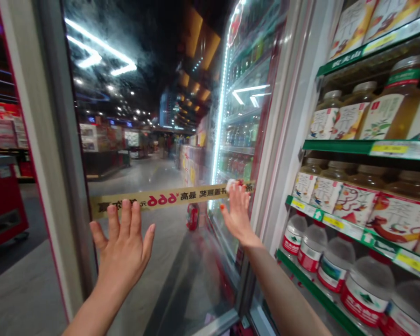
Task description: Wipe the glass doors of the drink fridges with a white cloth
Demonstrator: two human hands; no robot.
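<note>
A glass cooler door (154, 252) swings open in front of me, with a yellow printed strip (192, 195) across its middle, its lettering reversed. My left hand (124, 249) is raised at the door's left side, fingers spread, palm toward the glass. Nearer the hinge side, my right hand (237, 212) reaches to the strip with its fingers stretched out. Neither hand holds anything. Whether the palms touch the glass I cannot tell. A small white and red patch shows at the right fingertips, too blurred to name.
At right, shelves with green edges (339, 224) carry tea bottles (385, 109) and water bottles (367, 289). The door's pale frame (42, 140) stands at left, a red cabinet (7, 205) beyond it. Through the glass appear a grey floor (150, 172) and lit store displays.
</note>
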